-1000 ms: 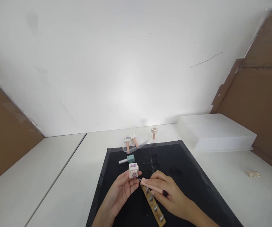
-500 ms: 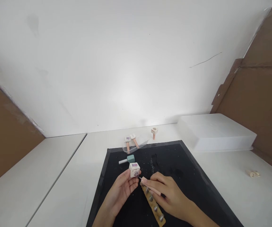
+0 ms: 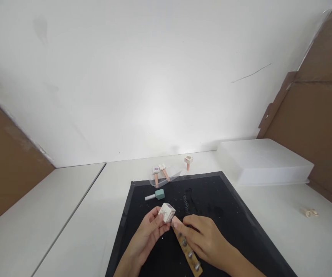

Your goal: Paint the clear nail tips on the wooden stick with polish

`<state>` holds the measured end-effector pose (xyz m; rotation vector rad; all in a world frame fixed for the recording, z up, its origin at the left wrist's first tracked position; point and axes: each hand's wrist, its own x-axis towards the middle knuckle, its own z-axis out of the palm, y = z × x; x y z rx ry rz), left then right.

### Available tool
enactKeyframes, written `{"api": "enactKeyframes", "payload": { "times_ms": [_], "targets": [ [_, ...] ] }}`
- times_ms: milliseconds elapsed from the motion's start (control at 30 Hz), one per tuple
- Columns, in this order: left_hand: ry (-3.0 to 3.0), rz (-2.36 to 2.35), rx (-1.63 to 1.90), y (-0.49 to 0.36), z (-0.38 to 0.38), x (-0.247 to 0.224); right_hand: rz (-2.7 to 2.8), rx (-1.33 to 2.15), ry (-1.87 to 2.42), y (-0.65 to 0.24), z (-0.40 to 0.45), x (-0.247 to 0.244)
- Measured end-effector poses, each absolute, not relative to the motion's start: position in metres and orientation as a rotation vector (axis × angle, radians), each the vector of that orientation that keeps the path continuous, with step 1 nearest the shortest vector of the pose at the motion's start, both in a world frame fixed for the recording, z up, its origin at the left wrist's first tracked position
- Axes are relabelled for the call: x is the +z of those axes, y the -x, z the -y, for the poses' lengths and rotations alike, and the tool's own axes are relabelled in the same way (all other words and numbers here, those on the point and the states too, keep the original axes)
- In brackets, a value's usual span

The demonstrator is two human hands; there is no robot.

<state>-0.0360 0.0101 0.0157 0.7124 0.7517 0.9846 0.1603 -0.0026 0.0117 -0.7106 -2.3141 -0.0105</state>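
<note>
Over the black mat, my left hand [image 3: 150, 233] is closed on a white block [image 3: 167, 212] with faint markings on its faces. My right hand [image 3: 202, 236] is closed round a pale pink handle [image 3: 176, 220], whose end meets or nearly meets the block's lower right side; the exact contact is hidden. Beneath the right hand lies a yellowish wooden strip [image 3: 191, 261] with several round metal knobs. A green block with a white handle [image 3: 159, 194] rests on the mat just beyond the left hand.
Two white-headed pieces with pink handles [image 3: 156, 178] lie in a clear tray [image 3: 177, 174] behind the mat [image 3: 212, 184]. Another such piece [image 3: 188, 160] stands to the right. A white translucent bin [image 3: 269, 165] sits back right, with small cream rings [image 3: 308, 212] before it.
The white block has been turned and sits slightly lower and to the right, its purple-marked face now angled away. The pink handle has come up against or close to it.
</note>
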Motion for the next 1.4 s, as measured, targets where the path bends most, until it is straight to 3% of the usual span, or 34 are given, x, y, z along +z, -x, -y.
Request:
{"api": "enactKeyframes", "payload": {
  "times_ms": [300, 600, 867, 1400],
  "targets": [
    [-0.77, -0.819, 1.06, 0.032, -0.008, 0.021, 2.001, 0.891, 0.844, -0.162, 0.003, 0.026],
    [-0.751, -1.064, 1.321, 0.035, -0.014, 0.022, 1.341, 1.377, 1.01, -0.159, -0.007, 0.007],
    [-1.125, -1.32, 1.247, 0.045, -0.022, 0.002, 1.071, 1.55, 0.94, -0.161, -0.005, 0.02],
    [-1.322, -1.479, 1.097, 0.047, -0.023, -0.008, 1.14, 1.504, 0.798, -0.163, -0.006, 0.014]
  ]
}}
